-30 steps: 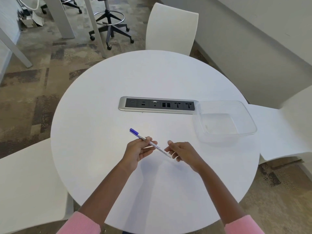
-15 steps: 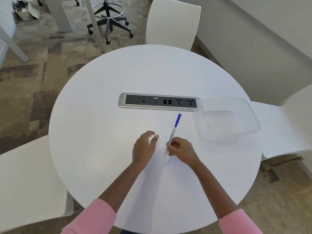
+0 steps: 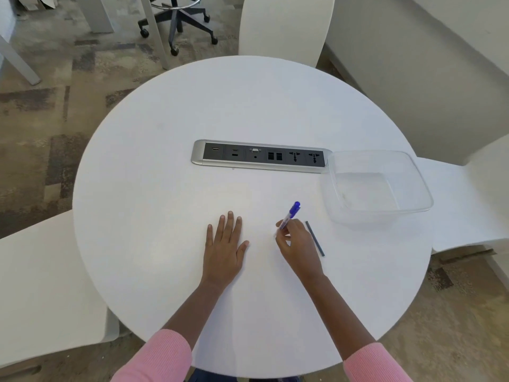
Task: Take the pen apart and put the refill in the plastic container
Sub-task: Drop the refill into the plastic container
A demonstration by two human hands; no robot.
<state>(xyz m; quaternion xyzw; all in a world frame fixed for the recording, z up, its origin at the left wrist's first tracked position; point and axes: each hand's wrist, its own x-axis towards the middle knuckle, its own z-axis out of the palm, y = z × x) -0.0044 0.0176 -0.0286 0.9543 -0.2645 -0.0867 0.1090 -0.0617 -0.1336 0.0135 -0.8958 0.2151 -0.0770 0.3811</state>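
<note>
My right hand (image 3: 296, 248) pinches the pen (image 3: 290, 215) near its lower end; the blue-capped top points up and away toward the container. A thin dark refill (image 3: 314, 238) lies on the white table just right of that hand, apart from the pen. My left hand (image 3: 224, 249) rests flat on the table with fingers spread and holds nothing. The clear plastic container (image 3: 413, 172) stands at the table's right edge, with nothing visible inside.
A silver and black socket strip (image 3: 261, 155) is set into the round white table (image 3: 165, 188), left of the container. White chairs stand at the far side (image 3: 283, 26), the left (image 3: 41, 285) and the right (image 3: 468, 194).
My left hand let go of the pen and now lies flat on the table. My right hand swung the pen upright and moved right. The dark refill now lies on the table.
</note>
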